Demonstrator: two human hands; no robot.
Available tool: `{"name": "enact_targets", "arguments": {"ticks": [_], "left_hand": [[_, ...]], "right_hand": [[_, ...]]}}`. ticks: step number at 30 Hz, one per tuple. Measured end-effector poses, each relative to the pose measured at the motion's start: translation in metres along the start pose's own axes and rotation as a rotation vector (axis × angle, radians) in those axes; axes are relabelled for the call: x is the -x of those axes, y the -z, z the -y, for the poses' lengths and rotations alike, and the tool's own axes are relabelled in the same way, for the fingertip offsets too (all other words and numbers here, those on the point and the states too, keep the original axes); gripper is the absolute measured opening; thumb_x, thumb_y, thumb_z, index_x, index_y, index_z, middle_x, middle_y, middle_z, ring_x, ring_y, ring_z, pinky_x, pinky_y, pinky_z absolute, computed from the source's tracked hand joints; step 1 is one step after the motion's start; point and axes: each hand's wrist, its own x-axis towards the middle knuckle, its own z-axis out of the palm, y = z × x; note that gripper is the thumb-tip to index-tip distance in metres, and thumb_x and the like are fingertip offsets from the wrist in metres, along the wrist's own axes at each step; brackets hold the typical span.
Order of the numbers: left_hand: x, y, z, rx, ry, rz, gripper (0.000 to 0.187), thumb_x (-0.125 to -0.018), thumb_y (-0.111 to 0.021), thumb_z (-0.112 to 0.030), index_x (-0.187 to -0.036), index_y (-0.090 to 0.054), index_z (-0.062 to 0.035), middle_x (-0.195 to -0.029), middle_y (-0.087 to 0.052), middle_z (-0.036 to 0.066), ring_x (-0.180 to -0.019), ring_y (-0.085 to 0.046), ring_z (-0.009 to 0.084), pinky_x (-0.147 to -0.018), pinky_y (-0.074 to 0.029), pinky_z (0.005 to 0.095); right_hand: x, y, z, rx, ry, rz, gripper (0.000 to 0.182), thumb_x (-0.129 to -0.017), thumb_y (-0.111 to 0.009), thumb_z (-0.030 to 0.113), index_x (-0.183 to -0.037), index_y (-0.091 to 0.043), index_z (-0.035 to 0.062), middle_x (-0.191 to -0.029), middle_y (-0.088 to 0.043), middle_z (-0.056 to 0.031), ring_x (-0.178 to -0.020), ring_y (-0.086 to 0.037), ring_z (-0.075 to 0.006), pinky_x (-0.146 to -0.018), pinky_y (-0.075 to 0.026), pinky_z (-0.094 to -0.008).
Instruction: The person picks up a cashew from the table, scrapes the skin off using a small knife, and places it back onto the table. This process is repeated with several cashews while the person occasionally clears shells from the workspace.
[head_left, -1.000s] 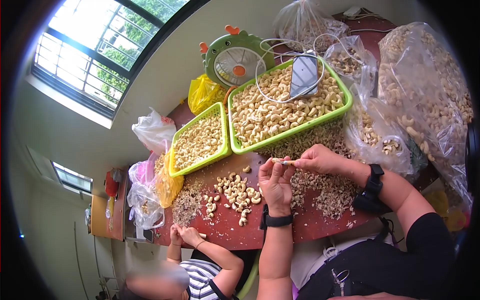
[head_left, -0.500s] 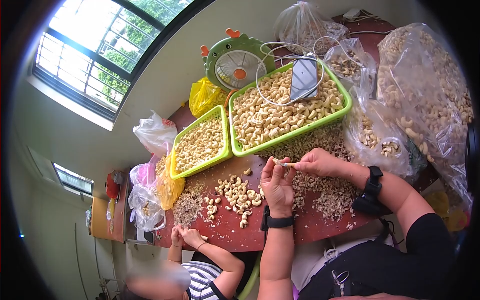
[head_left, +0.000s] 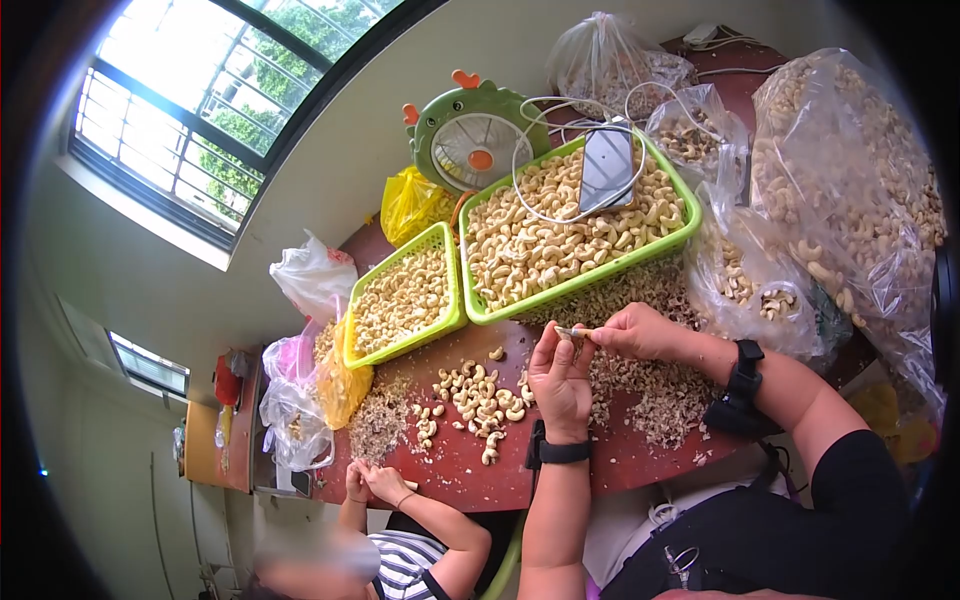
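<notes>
My left hand (head_left: 562, 385) is raised over the red table, palm toward me, its fingertips pinched on a cashew (head_left: 566, 335) that is mostly hidden. My right hand (head_left: 635, 332) grips a small thin tool (head_left: 584, 332) whose tip touches the cashew between the left fingertips. Loose cashews (head_left: 483, 400) lie on the table left of my left hand. Beneath and beside my right hand spreads a heap of skin scraps (head_left: 665, 395). Behind both hands stands a large green basket (head_left: 590, 280) full of cashews.
A smaller green basket (head_left: 408, 345) of cashews stands left of the large one. A phone (head_left: 607, 170) with a white cable rests on the cashews. Behind is a green fan (head_left: 478, 150). Plastic bags (head_left: 830, 180) crowd the right. Another person's hands (head_left: 375, 482) are at the front left.
The view has shifted slightly, moving the baskets and table a little lower in the frame. My hands remain together, with the fingers and tool at a slightly different angle.
</notes>
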Motion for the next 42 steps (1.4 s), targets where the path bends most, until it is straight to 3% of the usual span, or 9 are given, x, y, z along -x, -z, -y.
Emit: {"name": "enact_targets", "arguments": {"ticks": [15,22,30,42], "left_hand": [[-0.0003,0.0018,-0.0035,-0.043,0.041,0.037,0.028,-0.082,-0.047,0.001,-0.110,-0.048,-0.0003,-0.099,-0.056,0.015,-0.091,-0.056,0.0215,-0.078,-0.051,0.0340],[0.0003,-0.0049,0.0031,-0.020,0.011,-0.033,0.028,-0.082,-0.048,0.001,-0.111,-0.048,-0.0004,-0.096,-0.057,0.011,-0.090,-0.057,0.0211,-0.078,-0.051,0.0331],[-0.0007,-0.0015,0.0013,-0.006,-0.002,-0.078,0.013,-0.082,-0.049,-0.002,-0.095,-0.053,-0.0006,-0.091,-0.058,0.013,-0.086,-0.058,0.0216,-0.073,-0.053,0.0350],[0.0003,0.0009,0.0042,0.014,-0.044,-0.049,0.011,-0.081,-0.051,-0.002,-0.092,-0.054,-0.0016,-0.089,-0.059,0.011,-0.085,-0.058,0.0205,-0.073,-0.053,0.0352]], "right_hand": [[0.0034,0.0031,0.0058,0.192,0.014,0.004,0.037,-0.080,-0.056,0.033,-0.057,-0.057,0.0036,-0.047,-0.046,0.0022,-0.042,-0.039,-0.0042,-0.039,-0.031,-0.0203],[0.0006,0.0028,0.0008,0.030,0.002,-0.027,0.035,-0.081,-0.055,0.031,-0.061,-0.058,0.0029,-0.049,-0.047,0.0024,-0.042,-0.039,-0.0044,-0.039,-0.031,-0.0200],[0.0009,0.0024,0.0018,0.158,0.008,0.007,0.035,-0.080,-0.056,0.032,-0.059,-0.058,0.0035,-0.047,-0.046,0.0023,-0.042,-0.040,-0.0046,-0.040,-0.031,-0.0202],[0.0013,0.0027,0.0025,0.110,0.002,-0.010,0.035,-0.080,-0.056,0.032,-0.060,-0.058,0.0034,-0.049,-0.047,0.0022,-0.044,-0.041,-0.0047,-0.041,-0.033,-0.0198]]}}
